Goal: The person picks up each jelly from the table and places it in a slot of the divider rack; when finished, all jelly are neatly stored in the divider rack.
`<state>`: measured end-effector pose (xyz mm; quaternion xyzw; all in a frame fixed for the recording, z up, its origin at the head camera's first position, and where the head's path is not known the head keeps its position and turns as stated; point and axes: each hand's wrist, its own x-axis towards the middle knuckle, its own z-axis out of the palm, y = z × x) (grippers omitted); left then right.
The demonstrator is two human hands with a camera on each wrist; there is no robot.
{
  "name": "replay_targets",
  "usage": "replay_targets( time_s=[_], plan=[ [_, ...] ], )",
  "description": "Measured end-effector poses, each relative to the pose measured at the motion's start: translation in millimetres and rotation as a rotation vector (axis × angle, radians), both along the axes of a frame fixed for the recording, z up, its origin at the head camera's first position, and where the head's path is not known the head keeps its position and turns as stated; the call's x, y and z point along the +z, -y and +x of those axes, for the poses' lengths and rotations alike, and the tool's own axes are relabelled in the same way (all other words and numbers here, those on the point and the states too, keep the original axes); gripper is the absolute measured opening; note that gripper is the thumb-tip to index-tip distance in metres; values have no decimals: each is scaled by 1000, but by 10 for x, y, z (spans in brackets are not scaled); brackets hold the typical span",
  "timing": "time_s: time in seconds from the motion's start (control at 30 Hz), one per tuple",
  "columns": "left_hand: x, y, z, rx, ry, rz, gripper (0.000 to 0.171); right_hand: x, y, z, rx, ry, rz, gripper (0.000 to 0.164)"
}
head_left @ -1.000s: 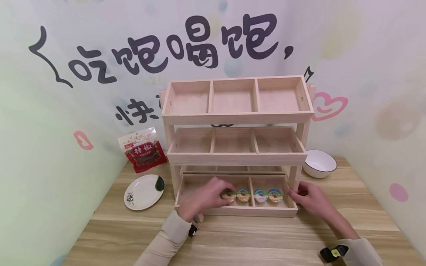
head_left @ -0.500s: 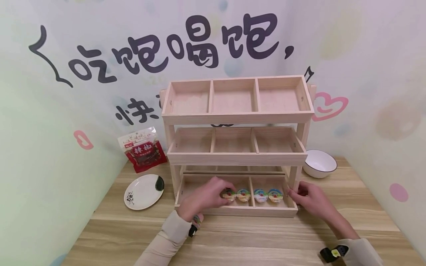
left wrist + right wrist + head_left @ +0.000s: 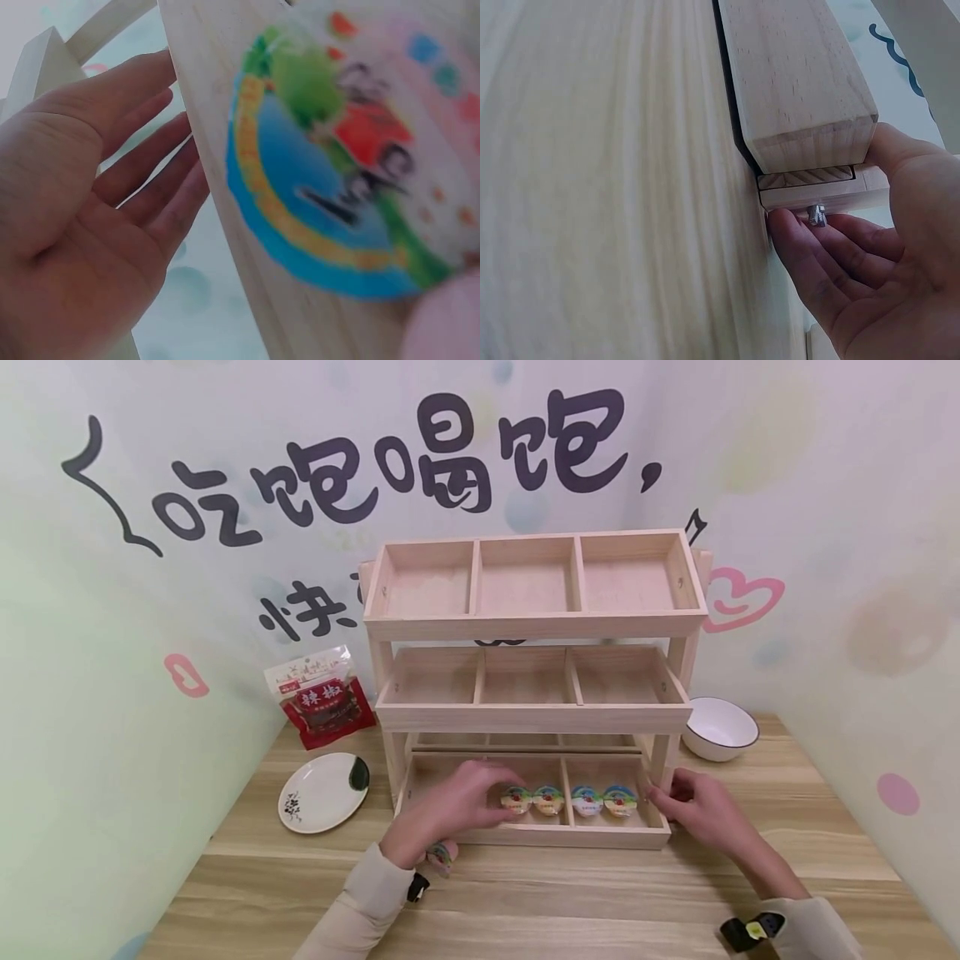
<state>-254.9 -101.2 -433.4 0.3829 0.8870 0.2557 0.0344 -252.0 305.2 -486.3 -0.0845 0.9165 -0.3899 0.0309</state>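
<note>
A three-tier wooden rack [image 3: 529, 627] stands on the table. Several small jelly cups with colourful lids sit in its bottom tray: a pair in the middle compartment [image 3: 516, 800], another pair in the right one [image 3: 588, 802]. My left hand [image 3: 453, 802] reaches over the tray's front edge, its loosely bent fingers just left of the leftmost cup. Below that wrist, another jelly cup [image 3: 441, 855] stands on the table; its lid looms large in the left wrist view. My right hand [image 3: 705, 810] grips the rack's lower right end, fingers curled by a metal bolt [image 3: 817, 216].
Left of the rack lie a white plate [image 3: 315, 810] with a dark green leaf and a red and white chilli packet [image 3: 322, 697] leaning at the wall. Behind right is a white bowl [image 3: 722, 727]. Bare wooden tabletop [image 3: 570, 902] runs along the front.
My left hand has drawn slightly back to the left, away from the leftmost cup, and its wrist uncovers more of the cup on the table. The right hand stays put.
</note>
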Motion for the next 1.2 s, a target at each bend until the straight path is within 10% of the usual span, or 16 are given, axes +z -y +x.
replay_targets(
  time_s=[0.73,1.0,1.2],
  plan=[
    [-118,739,425,23,-50,251,22,7,-7,5,-3,17,-8,57],
    [-162,891,547,55,63,221,16,-7,-5,-16,1,-9,-9,54],
    [-168,930,631,52,-3,164,13,-16,-7,-16,-2,-26,-2,51]
  ],
)
